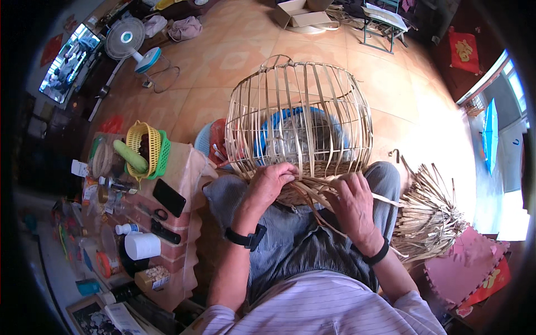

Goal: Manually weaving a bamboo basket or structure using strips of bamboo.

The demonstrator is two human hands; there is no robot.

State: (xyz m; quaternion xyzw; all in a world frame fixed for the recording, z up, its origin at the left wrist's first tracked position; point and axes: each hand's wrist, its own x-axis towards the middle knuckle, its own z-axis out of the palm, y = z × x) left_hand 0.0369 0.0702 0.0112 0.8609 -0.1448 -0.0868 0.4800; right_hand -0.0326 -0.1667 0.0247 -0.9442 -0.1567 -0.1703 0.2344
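A large basket frame of pale bamboo-like strips (304, 84) rests in front of my lap, with bare upright ribs and a woven band along its near lower edge. My left hand (271, 184) pinches flat strips at that band, fingers closed. My right hand (354, 207) is a little to the right, fingers curled over several loose strips (315, 190) that trail past both sides of it. Behind the ribs shows a blue basin (279, 114) with clear plastic in it. A bundle of loose dry strips (427, 218) lies on the floor to my right.
A low table (187, 184) at my left holds yellow and green baskets (162, 156), a cucumber (130, 155), a phone (169, 197), jars and bottles. A fan (124, 39) and screen stand far left. A cardboard box (301, 14), chair (382, 19), pink mats (455, 262) and blue umbrella (490, 134) surround me.
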